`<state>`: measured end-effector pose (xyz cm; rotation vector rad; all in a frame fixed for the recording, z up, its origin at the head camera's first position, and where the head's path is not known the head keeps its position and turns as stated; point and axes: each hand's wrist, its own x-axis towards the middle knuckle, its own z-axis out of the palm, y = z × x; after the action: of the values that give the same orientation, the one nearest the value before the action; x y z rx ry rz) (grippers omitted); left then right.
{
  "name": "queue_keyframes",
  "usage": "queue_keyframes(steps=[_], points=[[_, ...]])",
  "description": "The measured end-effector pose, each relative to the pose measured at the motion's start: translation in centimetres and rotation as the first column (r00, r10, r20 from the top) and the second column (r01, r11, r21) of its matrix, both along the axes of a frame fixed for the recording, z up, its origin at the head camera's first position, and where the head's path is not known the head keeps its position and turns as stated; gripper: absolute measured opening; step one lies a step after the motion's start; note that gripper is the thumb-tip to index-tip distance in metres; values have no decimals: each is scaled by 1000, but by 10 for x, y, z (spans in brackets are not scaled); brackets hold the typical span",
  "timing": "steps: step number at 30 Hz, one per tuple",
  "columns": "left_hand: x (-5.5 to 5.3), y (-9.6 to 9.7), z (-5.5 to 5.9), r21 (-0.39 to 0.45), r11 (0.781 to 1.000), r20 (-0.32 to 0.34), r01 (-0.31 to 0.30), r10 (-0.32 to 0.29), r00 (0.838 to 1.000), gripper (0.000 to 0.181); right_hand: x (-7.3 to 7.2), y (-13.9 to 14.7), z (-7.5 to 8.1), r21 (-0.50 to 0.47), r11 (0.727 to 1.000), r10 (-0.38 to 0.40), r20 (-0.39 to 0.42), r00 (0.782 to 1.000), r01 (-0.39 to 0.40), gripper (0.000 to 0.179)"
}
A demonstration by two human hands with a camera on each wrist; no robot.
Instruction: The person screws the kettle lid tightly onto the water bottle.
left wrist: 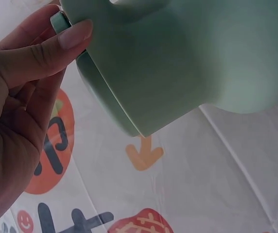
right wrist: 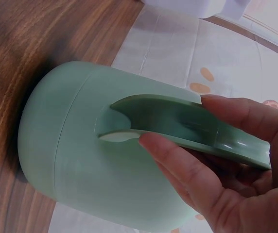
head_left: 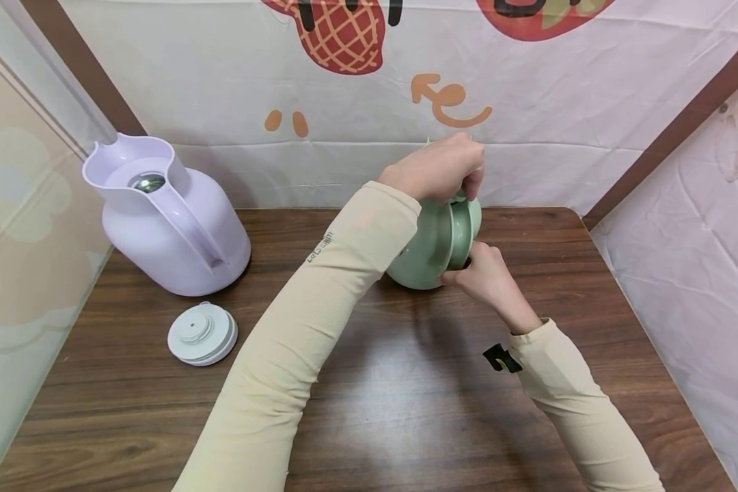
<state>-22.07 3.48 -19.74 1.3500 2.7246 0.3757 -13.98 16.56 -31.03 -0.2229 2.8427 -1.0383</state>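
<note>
A green thermos jug [head_left: 421, 263] stands on the wooden table near its back edge. Up at the jug's top, my left hand [head_left: 439, 167] pinches the green lid [left wrist: 100, 90] by its edge, thumb on one side and fingers behind. My right hand [head_left: 488, 277] grips the jug's handle [right wrist: 170, 119], with the thumb along one edge and the fingers on the other. The left hand hides much of the lid in the head view.
At the back left stands a lavender thermos jug [head_left: 172, 225] with its mouth uncovered. A white round stopper [head_left: 201, 333] lies on the table [head_left: 393, 417] in front of it. Behind the table hangs a printed white cloth [head_left: 221, 82].
</note>
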Motion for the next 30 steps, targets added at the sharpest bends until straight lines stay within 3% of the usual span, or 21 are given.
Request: queue_keyframes(steps=[21, 30], points=[[-2, -2, -1, 0, 1000, 16, -13, 13, 1000, 52, -1, 1, -1, 7, 1000, -7, 4, 1000, 7, 20], [-5, -5, -5, 22, 999, 6, 32, -33, 999, 52, -1, 2, -2, 6, 1000, -6, -1, 1000, 6, 22]])
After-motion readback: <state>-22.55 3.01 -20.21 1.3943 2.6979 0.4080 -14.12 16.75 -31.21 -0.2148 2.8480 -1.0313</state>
